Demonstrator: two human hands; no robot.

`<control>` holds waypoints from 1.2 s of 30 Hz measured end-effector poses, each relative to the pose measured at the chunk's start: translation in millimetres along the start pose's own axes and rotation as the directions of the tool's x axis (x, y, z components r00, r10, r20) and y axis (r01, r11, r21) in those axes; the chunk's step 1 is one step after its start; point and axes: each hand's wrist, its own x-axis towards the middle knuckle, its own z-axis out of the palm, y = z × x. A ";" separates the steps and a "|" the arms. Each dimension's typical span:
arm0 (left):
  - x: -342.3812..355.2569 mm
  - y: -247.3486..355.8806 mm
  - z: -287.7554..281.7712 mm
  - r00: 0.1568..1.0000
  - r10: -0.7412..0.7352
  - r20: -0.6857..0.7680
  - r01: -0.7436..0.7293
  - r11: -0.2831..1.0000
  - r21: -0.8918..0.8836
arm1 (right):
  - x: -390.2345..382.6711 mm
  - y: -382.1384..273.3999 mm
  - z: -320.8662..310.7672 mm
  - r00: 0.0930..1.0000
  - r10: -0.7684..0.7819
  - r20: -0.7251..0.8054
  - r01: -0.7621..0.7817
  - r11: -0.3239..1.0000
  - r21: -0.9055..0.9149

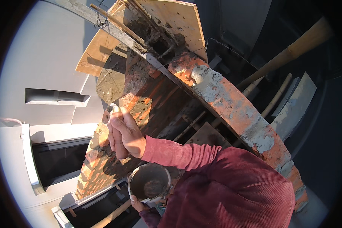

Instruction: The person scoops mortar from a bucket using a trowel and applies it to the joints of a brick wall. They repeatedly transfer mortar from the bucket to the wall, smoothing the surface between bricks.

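A trowel is in my right hand [127, 133], its fingers wrapped round the brown handle [120, 146]. Wet grey mortar coats the trowel blade [111, 81], which points up and away, in front of the brick wall face. Below it, my left hand [137, 204] grips the side of a round bucket [150, 182], its inside smeared with grey mortar. The bucket is tilted so that its mouth faces up at me. The brick wall top [235, 102] carries patches of grey mortar. Beyond the trowel, wet mortar lies around a dark hole [159, 45] between boards.
Plywood boards [178, 19] stand at the wall's far end, with a wooden stick [117, 23] and tie wire beside them. A straight metal bar [155, 62] runs along the wall edge. Bamboo poles [292, 53] lean at the right. A pale building wall [49, 68] with windows stands at the left.
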 end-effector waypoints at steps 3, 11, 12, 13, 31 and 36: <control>-11.9 -41.1 -49.0 0.975 -0.093 -0.201 0.087 0.995 -0.039 | -39.5 -4.8 -29.3 0.987 0.159 -0.030 -0.156 0.883 -0.443; -51.9 -195.1 -127.2 0.753 -0.411 -0.514 0.239 0.899 -0.367 | -134.7 -30.6 -131.3 0.935 0.241 -0.261 -0.294 0.113 -0.949; -57.2 -195.7 -119.1 0.665 -0.526 -0.529 0.326 0.843 -0.428 | -146.7 -33.5 -152.4 0.937 0.237 -0.258 -0.268 0.010 -0.963; -74.7 -220.5 -130.7 0.616 -0.560 -0.553 0.309 0.818 -0.485 | -159.4 -32.6 -168.4 0.914 0.260 -0.313 -0.305 -0.069 -0.950; -132.4 -342.4 -209.1 0.140 -0.925 -0.353 0.090 0.367 -0.926 | -175.5 49.8 -388.7 0.526 0.405 -0.748 -0.026 -0.871 -0.490; -103.4 -346.9 -255.3 0.146 -0.902 -0.406 -0.233 0.368 -0.900 | -148.1 106.6 -412.7 0.428 0.627 -0.651 0.505 -0.763 -0.402</control>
